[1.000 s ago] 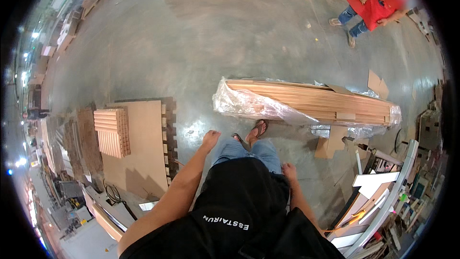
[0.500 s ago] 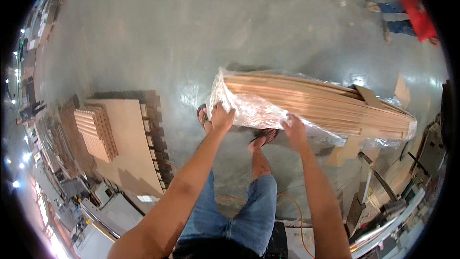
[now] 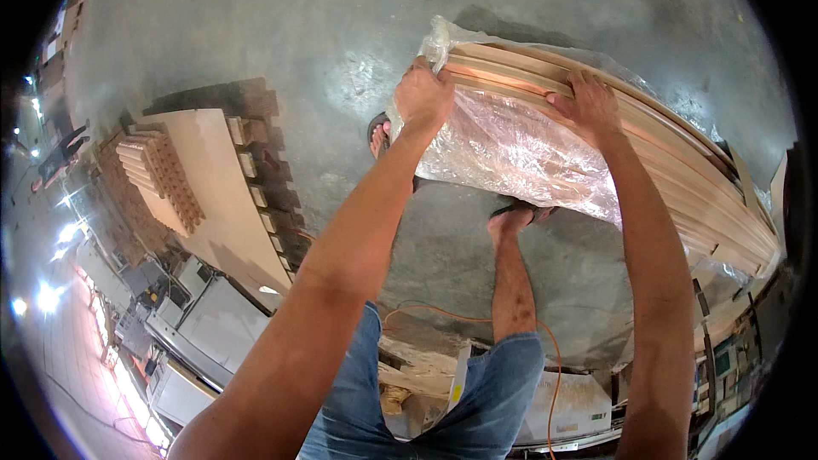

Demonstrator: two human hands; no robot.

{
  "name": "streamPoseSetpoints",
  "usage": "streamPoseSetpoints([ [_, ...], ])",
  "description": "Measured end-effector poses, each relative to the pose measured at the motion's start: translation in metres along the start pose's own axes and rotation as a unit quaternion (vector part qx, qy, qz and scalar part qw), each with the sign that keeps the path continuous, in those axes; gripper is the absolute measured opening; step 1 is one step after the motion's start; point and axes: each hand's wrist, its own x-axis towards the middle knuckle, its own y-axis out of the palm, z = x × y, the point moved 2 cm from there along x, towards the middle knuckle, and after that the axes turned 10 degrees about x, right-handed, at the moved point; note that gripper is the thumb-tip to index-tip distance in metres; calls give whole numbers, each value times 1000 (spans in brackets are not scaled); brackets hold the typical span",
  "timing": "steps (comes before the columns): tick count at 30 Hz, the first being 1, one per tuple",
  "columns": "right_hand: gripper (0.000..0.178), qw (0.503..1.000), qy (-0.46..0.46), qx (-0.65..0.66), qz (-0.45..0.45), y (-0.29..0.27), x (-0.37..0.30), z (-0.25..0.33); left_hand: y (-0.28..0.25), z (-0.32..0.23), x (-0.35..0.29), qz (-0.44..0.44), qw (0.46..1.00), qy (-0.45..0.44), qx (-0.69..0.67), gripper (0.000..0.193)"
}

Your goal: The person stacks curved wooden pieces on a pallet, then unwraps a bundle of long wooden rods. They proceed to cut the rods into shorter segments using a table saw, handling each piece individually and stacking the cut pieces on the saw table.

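A long bundle of light brown wooden strips (image 3: 682, 162) lies on the floor in front of me, partly covered by clear plastic wrap (image 3: 520, 140). At the bundle's left end my left hand (image 3: 424, 95) is closed on the wrap, its fingers curled at the end of the strips. My right hand (image 3: 590, 109) lies over the strips further along, fingers bent on top, with the wrap's edge running up to it. What its palm covers is hidden. The wrap is drawn over the near side and shines; the upper strips show bare between my hands.
Left of me a pallet (image 3: 247, 140) bears a flat brown board (image 3: 200, 162) and a stack of ridged wooden pieces (image 3: 158, 175). An orange cord (image 3: 460, 317) crosses the floor by my legs. White cabinets (image 3: 213, 336) stand at the lower left. A person (image 3: 61, 158) is far left.
Both hands have moved up and away from me, drawing the wrap higher over the strips' near side. My view has shifted, and the person in red at the right is out of view.
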Motion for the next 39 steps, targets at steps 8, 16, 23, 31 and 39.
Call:
streamPoseSetpoints([
  [8, 64, 998, -64, -24, -13, -6, -8, -37, -7, 21, 8, -21, 992, 96, -84, 22],
  [16, 52, 994, -95, 25, -57, -108, -49, 2, -28, 36, -21, 0, 972, 101, -211, 59],
  [23, 44, 988, -120, 39, -85, -109, -176, 51, -161, 44, -169, -77, 833, -92, -540, 96],
  [31, 41, 992, -111, 15, -63, -144, -273, 138, -273, -3, -229, 76, 927, 344, 130, 51],
  [39, 51, 977, -67, 90, -180, -196, -344, 230, -359, 99, -248, 27, 900, 343, 267, 26],
])
